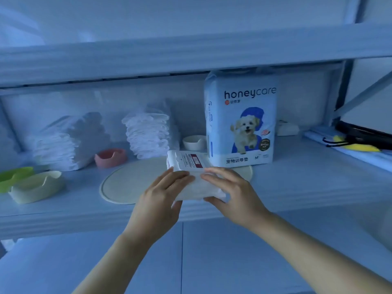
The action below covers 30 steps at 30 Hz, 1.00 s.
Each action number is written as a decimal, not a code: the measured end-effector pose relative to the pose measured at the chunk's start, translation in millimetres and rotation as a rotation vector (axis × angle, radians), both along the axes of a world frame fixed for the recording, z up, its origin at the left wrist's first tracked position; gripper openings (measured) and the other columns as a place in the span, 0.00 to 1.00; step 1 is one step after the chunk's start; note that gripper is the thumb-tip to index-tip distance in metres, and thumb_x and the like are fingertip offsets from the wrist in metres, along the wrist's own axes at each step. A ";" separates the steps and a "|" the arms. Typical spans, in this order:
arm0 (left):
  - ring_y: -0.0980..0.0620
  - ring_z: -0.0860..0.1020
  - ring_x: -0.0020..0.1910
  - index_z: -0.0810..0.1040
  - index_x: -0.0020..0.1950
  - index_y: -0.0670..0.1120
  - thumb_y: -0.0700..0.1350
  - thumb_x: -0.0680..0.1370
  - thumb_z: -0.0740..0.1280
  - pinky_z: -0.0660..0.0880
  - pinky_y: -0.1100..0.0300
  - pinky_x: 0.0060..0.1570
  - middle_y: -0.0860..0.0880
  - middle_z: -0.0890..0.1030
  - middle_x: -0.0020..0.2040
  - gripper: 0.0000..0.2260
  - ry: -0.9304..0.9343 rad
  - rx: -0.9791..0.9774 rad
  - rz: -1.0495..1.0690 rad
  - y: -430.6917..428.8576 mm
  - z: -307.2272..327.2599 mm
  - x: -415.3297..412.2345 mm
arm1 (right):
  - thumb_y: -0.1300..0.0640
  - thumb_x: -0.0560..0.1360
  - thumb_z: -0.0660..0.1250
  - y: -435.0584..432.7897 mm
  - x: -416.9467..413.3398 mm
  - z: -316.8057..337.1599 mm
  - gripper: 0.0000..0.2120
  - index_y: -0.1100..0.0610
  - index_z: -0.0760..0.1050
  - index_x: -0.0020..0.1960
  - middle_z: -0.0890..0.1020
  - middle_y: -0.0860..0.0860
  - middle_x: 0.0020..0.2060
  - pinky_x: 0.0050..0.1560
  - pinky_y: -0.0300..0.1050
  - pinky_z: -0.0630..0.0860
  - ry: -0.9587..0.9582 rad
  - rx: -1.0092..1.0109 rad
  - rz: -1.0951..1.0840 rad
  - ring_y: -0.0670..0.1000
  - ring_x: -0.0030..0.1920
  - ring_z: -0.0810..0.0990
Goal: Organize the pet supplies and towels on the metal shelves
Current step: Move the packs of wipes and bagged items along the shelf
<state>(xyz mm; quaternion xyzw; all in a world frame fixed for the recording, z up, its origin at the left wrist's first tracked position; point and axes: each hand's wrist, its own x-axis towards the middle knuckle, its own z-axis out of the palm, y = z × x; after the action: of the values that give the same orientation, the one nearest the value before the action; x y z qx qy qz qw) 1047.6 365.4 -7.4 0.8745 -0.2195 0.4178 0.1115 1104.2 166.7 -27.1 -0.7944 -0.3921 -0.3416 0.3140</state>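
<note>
The left hand (163, 196) and the right hand (231, 192) hold a white pack (186, 164) over the round mat (127, 183) on the pale metal shelf (297, 181), the fingers (182, 174) curled around it. Folded towels (148, 134) lie by the back wall.

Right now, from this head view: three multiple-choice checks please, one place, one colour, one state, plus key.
1. The honeycare bag stands: A) left of the two towel stacks B) right of them C) on the floor.
2. The leftmost bowl is: A) green B) black C) red.
3. The white packet is: A) lying free B) inside the bag C) held by both hands.
Key: 1 B, it stands right of both; 2 A, bright green; 3 C, left hand and right hand grip it.
</note>
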 end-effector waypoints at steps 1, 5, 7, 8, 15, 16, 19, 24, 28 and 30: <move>0.48 0.77 0.59 0.80 0.58 0.49 0.33 0.64 0.75 0.77 0.58 0.50 0.55 0.79 0.56 0.24 -0.001 0.001 -0.030 -21.1 -1.7 5.3 | 0.58 0.67 0.75 -22.5 -0.1 -1.3 0.22 0.55 0.77 0.61 0.77 0.50 0.60 0.62 0.33 0.67 0.005 0.000 -0.033 0.46 0.60 0.73; 0.48 0.78 0.57 0.79 0.59 0.48 0.34 0.64 0.75 0.77 0.56 0.51 0.54 0.79 0.57 0.25 0.032 -0.010 -0.141 -106.2 -9.3 26.8 | 0.59 0.66 0.74 -109.9 0.4 -3.5 0.20 0.56 0.78 0.58 0.79 0.50 0.56 0.58 0.31 0.68 0.038 0.008 -0.156 0.47 0.56 0.75; 0.49 0.77 0.57 0.78 0.60 0.49 0.35 0.64 0.76 0.76 0.58 0.52 0.54 0.79 0.57 0.25 0.066 -0.023 -0.185 -147.3 -12.5 37.5 | 0.60 0.66 0.72 -151.5 1.8 -2.1 0.19 0.57 0.79 0.56 0.80 0.49 0.54 0.56 0.30 0.68 0.059 0.009 -0.199 0.46 0.54 0.76; 0.51 0.77 0.57 0.78 0.60 0.49 0.36 0.65 0.76 0.74 0.61 0.54 0.54 0.79 0.58 0.25 0.087 -0.036 -0.211 -167.2 -13.6 42.6 | 0.60 0.66 0.71 -171.6 2.9 -1.1 0.18 0.58 0.79 0.56 0.80 0.50 0.53 0.55 0.29 0.69 0.069 0.011 -0.219 0.46 0.53 0.76; 0.56 0.75 0.58 0.76 0.63 0.50 0.46 0.69 0.76 0.64 0.74 0.56 0.60 0.74 0.60 0.23 0.397 -0.149 -0.394 -264.9 -24.5 81.4 | 0.65 0.66 0.70 -271.5 22.1 -11.3 0.18 0.60 0.80 0.55 0.80 0.51 0.54 0.56 0.31 0.67 0.150 -0.021 -0.363 0.47 0.54 0.76; 0.57 0.75 0.58 0.77 0.62 0.51 0.48 0.69 0.75 0.63 0.77 0.55 0.61 0.73 0.59 0.22 0.431 -0.160 -0.408 -273.2 -26.6 88.3 | 0.67 0.66 0.70 -279.9 27.5 -14.6 0.18 0.59 0.80 0.55 0.80 0.51 0.54 0.57 0.31 0.67 0.167 -0.033 -0.380 0.49 0.55 0.76; 0.57 0.74 0.59 0.76 0.63 0.52 0.48 0.71 0.73 0.62 0.78 0.52 0.63 0.69 0.60 0.21 0.455 -0.159 -0.400 -293.0 -32.2 110.8 | 0.68 0.66 0.71 -298.0 47.8 -21.3 0.19 0.58 0.79 0.56 0.80 0.50 0.56 0.57 0.31 0.67 0.202 -0.042 -0.401 0.51 0.56 0.77; 0.54 0.72 0.63 0.69 0.68 0.54 0.51 0.71 0.73 0.67 0.66 0.56 0.58 0.61 0.71 0.27 0.516 -0.116 -0.354 -312.0 -36.0 155.7 | 0.68 0.68 0.70 -316.5 87.7 -24.2 0.19 0.59 0.79 0.58 0.78 0.50 0.58 0.55 0.29 0.65 0.272 -0.089 -0.377 0.48 0.57 0.74; 0.53 0.69 0.67 0.63 0.72 0.56 0.52 0.72 0.71 0.65 0.65 0.60 0.56 0.55 0.75 0.30 0.566 -0.040 -0.308 -323.2 -34.7 193.8 | 0.62 0.68 0.73 -328.2 122.4 -22.3 0.19 0.58 0.78 0.59 0.77 0.50 0.58 0.53 0.29 0.65 0.311 -0.136 -0.350 0.48 0.56 0.76; 0.51 0.68 0.68 0.62 0.73 0.57 0.52 0.73 0.70 0.67 0.60 0.62 0.55 0.53 0.76 0.30 0.600 -0.022 -0.271 -326.1 -31.1 211.9 | 0.58 0.68 0.75 -332.2 138.0 -16.1 0.20 0.56 0.78 0.60 0.75 0.49 0.59 0.51 0.31 0.67 0.350 -0.156 -0.337 0.49 0.55 0.77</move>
<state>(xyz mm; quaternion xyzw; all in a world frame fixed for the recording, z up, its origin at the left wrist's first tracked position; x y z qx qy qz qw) 1259.6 39.3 -38.5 0.9203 -0.2866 0.1252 0.2352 1242.2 -165.5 -43.2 -0.9174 -0.2189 -0.2149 0.2534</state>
